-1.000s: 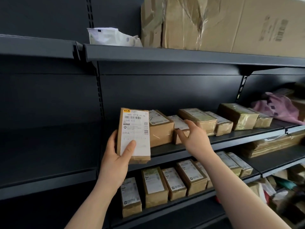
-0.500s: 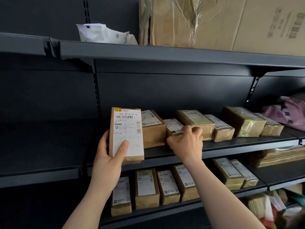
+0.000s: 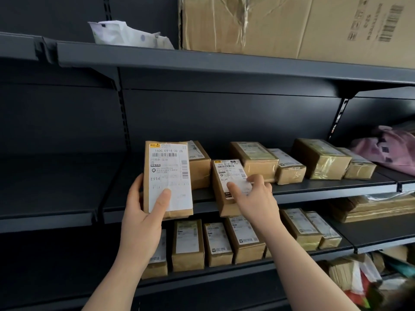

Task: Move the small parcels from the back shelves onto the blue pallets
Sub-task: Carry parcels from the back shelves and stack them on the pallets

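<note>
Gripping one brown labelled cardboard parcel [image 3: 168,179] in left hand [image 3: 143,217], another [image 3: 228,187] in right hand [image 3: 253,198]; many waiting on dark metal shelves [image 3: 314,187]; no pallets showing.

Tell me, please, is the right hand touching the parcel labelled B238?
Touching: the head view shows the right hand with thumb and fingers pressed on the B238 parcel.

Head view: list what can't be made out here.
- Blue pallets: not in the head view.
- Fine label print on the parcel in the left hand: too small.
- Parcel in the right hand: label partly under that hand's grip.
- Large carton: top cut off by the frame edge.
</note>
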A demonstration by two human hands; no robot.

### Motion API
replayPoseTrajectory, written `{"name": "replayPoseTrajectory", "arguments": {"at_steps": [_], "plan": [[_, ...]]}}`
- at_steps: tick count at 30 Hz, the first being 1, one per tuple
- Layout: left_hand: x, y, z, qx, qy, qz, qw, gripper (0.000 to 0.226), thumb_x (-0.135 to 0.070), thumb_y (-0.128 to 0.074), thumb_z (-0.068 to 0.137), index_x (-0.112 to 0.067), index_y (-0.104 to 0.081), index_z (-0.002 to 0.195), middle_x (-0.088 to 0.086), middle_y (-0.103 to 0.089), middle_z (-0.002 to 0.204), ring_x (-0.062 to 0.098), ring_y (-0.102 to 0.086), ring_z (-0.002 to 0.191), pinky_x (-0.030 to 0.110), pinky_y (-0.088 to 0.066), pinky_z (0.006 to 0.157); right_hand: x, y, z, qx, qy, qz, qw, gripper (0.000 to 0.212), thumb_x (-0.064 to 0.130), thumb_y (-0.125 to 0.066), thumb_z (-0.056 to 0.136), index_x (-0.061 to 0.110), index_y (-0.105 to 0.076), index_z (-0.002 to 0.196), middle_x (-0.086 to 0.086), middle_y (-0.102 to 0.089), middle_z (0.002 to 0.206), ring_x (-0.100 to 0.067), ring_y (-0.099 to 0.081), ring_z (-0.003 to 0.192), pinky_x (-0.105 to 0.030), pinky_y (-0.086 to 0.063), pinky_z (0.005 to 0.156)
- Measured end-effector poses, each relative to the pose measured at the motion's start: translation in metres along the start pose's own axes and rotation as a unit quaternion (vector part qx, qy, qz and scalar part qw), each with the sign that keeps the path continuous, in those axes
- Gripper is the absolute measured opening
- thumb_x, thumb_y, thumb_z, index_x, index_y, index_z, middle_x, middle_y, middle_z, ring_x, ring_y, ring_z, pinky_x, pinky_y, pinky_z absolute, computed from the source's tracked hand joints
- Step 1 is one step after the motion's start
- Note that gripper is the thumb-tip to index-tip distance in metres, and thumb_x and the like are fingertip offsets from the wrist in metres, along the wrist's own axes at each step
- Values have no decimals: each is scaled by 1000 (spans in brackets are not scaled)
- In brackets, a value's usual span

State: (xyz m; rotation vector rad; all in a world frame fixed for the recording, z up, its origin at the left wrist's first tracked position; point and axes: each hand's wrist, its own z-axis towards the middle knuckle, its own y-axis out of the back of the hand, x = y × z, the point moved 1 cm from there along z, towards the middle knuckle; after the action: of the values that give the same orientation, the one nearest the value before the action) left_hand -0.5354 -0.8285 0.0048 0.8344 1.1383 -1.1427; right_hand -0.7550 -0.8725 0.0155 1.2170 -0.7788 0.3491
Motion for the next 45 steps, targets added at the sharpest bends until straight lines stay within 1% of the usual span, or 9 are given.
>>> {"name": "replayPoseTrajectory", "arguments": {"at_steps": [6,12,17,24,28,32,37,41,45], "plan": [[5,-4,-11,-20,5,2,1000,67,-35,-62,86,-34,-31,145,-14,-58,127,5,-58,109,19,-47,79,-13,-11,2,74,-30,115,990,90,64,-60,78,31,-16,149,-9,-35,144,-29,-47,119,-37,-44,88],[9,-11,-25,-38,16,1,999,66,-34,-61,87,-33,-31,145,-15,-58,123,4,-60,104,16,-50,69,-23,-1,-10,41,34,167,984,89,55,-68,78,32,-19,149,4,-43,144,-19,-47,125,-39,-49,96],[11,-13,-35,-60,24,-13,998,64,-34,-62,87,-37,-32,143,-19,-59,119,4,-61,103,18,-51,72,-22,10,-26,7,108,183,977,94,69,-62,64,44,-19,144,13,-46,138,-12,-45,126,-46,-50,95],[3,7,-48,-104,23,-13,994,60,-36,-61,87,-40,-35,141,-19,-61,117,3,-62,103,24,-51,78,7,3,-39,45,169,229,958,82,57,-68,74,46,-22,141,20,-46,134,-9,-45,124,-43,-50,95],[-8,35,-57,-141,21,-19,990,56,-31,-60,90,-40,-37,140,-18,-62,117,1,-63,101,21,-52,73,30,-16,-54,90,191,246,946,71,55,-68,75,49,-28,134,23,-48,130,-8,-47,122,-40,-51,93],[-20,73,-71,-182,18,-11,983,55,-22,-56,92,-39,-36,141,-18,-59,122,5,-60,107,21,-51,73,62,-35,-76,145,215,280,924,57,49,-70,78,55,-33,120,31,-52,116,-2,-52,114,-27,-51,86],[-37,131,-103,-227,6,15,974,54,-15,-47,92,-39,-38,139,-17,-61,123,10,-59,112,27,-50,82,105,-65,-115,205,242,301,899,73,51,-70,76,45,-31,137,24,-52,125,-7,-50,119,-36,-51,92],[-54,189,-142,-287,0,27,958,52,-14,-44,93,-39,-40,138,-17,-63,122,11,-58,114,38,-48,94,145,-88,-168,266,267,327,867,70,41,-68,83,38,-30,142,25,-51,122,2,-54,108,-16,-46,79],[-76,250,-188,-362,3,39,931,53,-13,-44,93,-40,-39,139,-14,-60,125,11,-56,117,39,-47,97,187,-109,-232,335,283,344,830,69,32,-65,86,35,-29,144,21,-51,128,2,-53,109,-15,-43,79]]}}
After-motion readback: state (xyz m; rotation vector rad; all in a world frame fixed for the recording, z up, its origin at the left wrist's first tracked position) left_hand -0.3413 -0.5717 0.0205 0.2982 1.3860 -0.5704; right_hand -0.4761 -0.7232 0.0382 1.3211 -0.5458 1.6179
